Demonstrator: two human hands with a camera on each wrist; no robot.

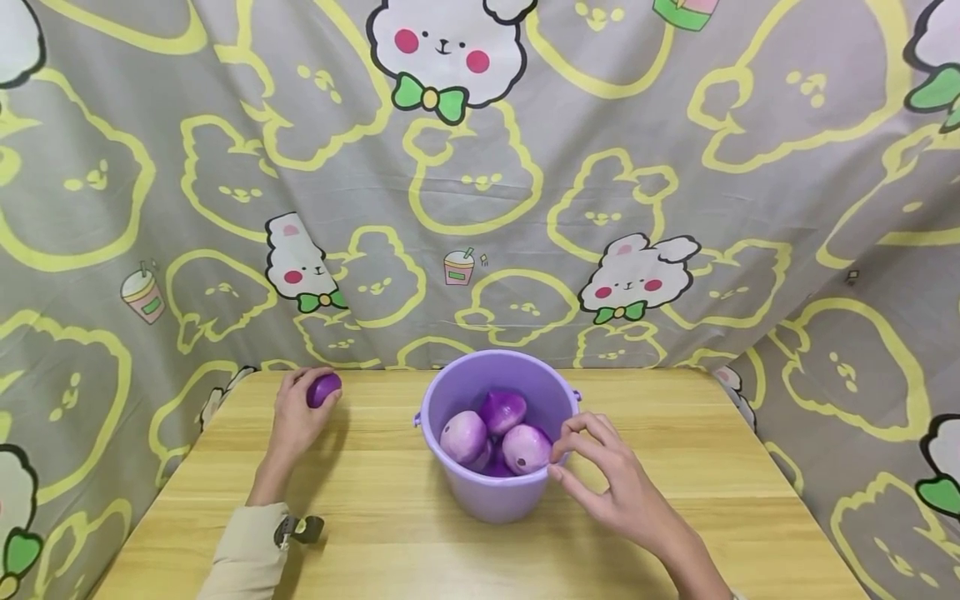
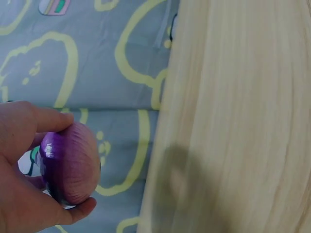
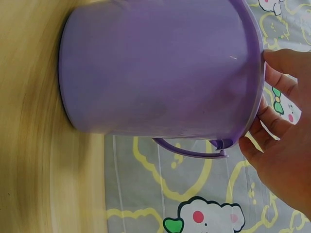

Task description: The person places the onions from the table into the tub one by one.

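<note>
My left hand (image 1: 298, 410) grips a purple onion (image 1: 322, 389) near the table's back left edge, fingers and thumb curved round it. In the left wrist view the onion (image 2: 73, 162) shows a pale, streaked side and a glossy dark purple side. A lilac bucket (image 1: 498, 498) stands upright at the middle of the table. My right hand (image 1: 615, 477) holds the bucket's rim on the right, thumb and bent fingertips right at the lip. In the right wrist view those fingers (image 3: 276, 119) lie along the rim. Several purple and whitish onions (image 1: 502, 412) lie inside the bucket.
The pale wooden table (image 1: 375, 517) reaches back to a grey curtain (image 1: 480, 200) with cartoon animals, which also hangs along both sides. The bucket's purple handle (image 3: 189, 154) hangs along its side. A dark strap (image 1: 300, 529) sits on the left sleeve.
</note>
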